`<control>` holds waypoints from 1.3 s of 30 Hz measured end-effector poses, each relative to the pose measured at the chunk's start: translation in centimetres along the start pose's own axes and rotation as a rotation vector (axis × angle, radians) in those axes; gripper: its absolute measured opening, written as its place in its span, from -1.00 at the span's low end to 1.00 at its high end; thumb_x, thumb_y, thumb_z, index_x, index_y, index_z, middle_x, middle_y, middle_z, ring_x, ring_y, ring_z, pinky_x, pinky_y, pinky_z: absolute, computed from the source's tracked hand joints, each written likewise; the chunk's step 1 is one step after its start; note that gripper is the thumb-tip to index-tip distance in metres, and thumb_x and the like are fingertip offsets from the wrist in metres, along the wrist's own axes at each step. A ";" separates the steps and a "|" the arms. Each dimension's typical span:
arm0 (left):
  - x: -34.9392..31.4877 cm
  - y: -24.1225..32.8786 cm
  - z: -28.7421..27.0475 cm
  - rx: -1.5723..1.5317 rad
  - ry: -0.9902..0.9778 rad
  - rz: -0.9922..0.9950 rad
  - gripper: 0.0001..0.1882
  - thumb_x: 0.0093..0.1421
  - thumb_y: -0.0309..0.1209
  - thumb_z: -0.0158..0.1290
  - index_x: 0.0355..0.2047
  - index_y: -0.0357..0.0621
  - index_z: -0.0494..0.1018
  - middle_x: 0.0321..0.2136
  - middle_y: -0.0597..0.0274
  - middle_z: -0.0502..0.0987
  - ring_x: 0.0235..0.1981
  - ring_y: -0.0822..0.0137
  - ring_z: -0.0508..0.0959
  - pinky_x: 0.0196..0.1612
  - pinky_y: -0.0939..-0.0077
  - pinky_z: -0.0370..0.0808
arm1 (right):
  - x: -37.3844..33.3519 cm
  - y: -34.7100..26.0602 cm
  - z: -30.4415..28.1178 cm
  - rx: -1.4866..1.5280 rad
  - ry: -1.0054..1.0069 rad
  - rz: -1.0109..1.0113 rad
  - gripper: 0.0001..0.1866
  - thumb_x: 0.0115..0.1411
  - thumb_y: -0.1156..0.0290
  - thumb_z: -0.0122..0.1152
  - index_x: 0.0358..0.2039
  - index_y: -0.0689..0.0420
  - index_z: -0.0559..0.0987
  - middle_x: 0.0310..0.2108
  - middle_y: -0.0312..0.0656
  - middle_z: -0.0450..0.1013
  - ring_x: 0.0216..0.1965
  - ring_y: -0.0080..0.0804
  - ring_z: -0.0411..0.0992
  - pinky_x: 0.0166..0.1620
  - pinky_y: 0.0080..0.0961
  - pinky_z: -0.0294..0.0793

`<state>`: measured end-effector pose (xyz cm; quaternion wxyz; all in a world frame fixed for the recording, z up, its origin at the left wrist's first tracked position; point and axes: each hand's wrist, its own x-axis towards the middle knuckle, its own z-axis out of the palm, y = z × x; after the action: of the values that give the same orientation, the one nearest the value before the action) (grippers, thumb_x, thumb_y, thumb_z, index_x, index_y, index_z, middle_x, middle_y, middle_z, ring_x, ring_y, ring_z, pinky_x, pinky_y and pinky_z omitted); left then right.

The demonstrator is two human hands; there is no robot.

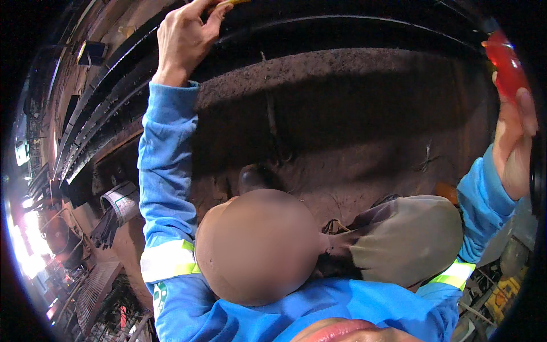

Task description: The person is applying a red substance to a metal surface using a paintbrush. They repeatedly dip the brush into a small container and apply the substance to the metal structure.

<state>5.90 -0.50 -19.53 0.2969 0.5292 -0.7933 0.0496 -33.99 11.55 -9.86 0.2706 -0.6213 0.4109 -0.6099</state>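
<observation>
Both my arms, in blue sleeves with reflective yellow-and-white bands, reach up. My left hand [185,40] is at the top left against black cables [108,85], its fingertips pinched on a small yellow piece [231,3] cut off by the top edge. At the right rim, my right hand [513,142] grips the lower end of a red translucent cylinder [506,62]. Beyond both hands lies a rusty brown, rough surface [353,114].
Between my arms is a person's blurred head [256,245], beside a grey-brown cap-like cloth [404,239]. A grey ringed drum [121,200], dark metal bars and grating [94,290] sit at the lower left, near a bright glare. Yellow gear [504,293] shows at the lower right.
</observation>
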 end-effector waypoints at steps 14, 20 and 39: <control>1.6 1.0 1.6 0.009 0.007 0.084 -0.79 0.20 -0.19 0.19 -0.27 -0.02 0.60 -0.52 0.14 0.60 -0.54 0.20 0.58 -0.42 0.43 0.47 | -1.4 2.6 -6.4 -0.279 -0.010 -0.062 -0.71 0.22 0.45 0.27 -0.02 0.06 0.60 0.12 -0.11 0.35 0.18 -0.17 0.37 0.30 -0.15 0.28; 4.6 2.7 3.2 0.066 0.020 0.215 -0.77 0.19 -0.13 0.19 -0.27 0.04 0.61 -0.54 0.14 0.60 -0.53 0.18 0.61 -0.44 0.35 0.49 | -1.4 2.6 -5.8 -0.301 -0.029 -0.072 -0.71 0.25 0.40 0.24 -0.01 0.02 0.62 0.11 -0.12 0.33 0.22 -0.20 0.32 0.31 -0.19 0.26; 0.3 0.6 0.7 0.127 -0.020 -0.018 -0.75 0.20 -0.13 0.17 -0.27 0.01 0.60 -0.49 0.06 0.61 -0.45 0.03 0.61 -0.38 0.33 0.50 | -1.6 3.4 -6.9 -0.296 -0.083 -0.064 -0.70 0.25 0.43 0.23 0.01 0.03 0.60 0.11 -0.16 0.39 0.20 -0.22 0.35 0.29 -0.22 0.28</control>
<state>4.96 -0.78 -19.76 0.2555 0.5546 -0.7866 0.0918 -41.27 12.27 -12.81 0.1732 -0.6917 0.4647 -0.5249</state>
